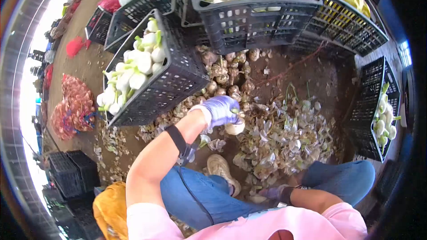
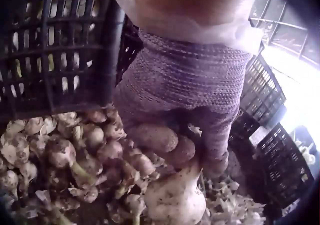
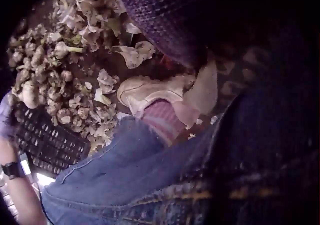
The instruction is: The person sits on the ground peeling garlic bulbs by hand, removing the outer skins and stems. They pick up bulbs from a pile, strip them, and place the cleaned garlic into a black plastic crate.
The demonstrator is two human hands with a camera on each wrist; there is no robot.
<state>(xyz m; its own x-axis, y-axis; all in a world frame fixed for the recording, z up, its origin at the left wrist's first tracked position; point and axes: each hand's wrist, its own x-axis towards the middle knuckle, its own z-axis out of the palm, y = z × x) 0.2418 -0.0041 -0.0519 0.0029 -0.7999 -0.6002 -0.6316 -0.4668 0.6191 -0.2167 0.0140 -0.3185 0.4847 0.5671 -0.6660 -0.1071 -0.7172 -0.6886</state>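
My left hand, in a purple knitted glove, pinches a whitish garlic bulb by its neck, over the floor. In the left wrist view the bulb hangs below the dirt-stained fingertips. Beside that hand lies a heap of unpeeled garlic bulbs, brown and soil-covered. My right hand, also gloved, is low between the knees, mostly hidden by the sleeve and leg. In the right wrist view its glove is dark, with a pale flap below it; I cannot tell what its fingers hold.
A black crate of cleaned garlic tilts at the left. Another crate stands ahead, and one at the right. Loose peelings cover the floor before a beige shoe. A red net sack lies far left.
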